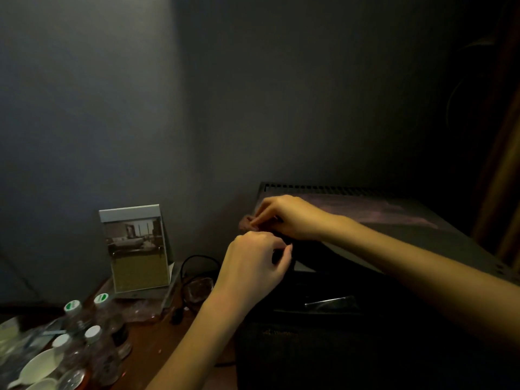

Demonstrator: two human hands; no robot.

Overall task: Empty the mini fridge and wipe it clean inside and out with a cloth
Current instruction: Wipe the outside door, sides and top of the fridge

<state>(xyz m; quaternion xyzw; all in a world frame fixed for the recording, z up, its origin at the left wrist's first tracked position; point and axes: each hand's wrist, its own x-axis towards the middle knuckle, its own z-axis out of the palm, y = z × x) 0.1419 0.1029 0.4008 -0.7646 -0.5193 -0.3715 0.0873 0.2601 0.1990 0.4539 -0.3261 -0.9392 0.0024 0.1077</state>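
The dark mini fridge (394, 220) stands at the right in dim light, its flat top showing smeared wipe marks. Both my hands are at its front left top corner. My right hand (289, 218) pinches a small reddish cloth (246, 223) that sticks out past the corner. My left hand (253, 263) is just below and in front, with fingers closed on a dark part of the same cloth. The fridge door front is almost black, with a faint handle (329, 301).
A framed picture stand (136, 249) leans at the wall on the wooden table (157, 342). Several capped water bottles (92, 347) and white cups (39, 367) crowd the lower left. A black cable (197, 263) loops beside the fridge. Walls close in behind and left.
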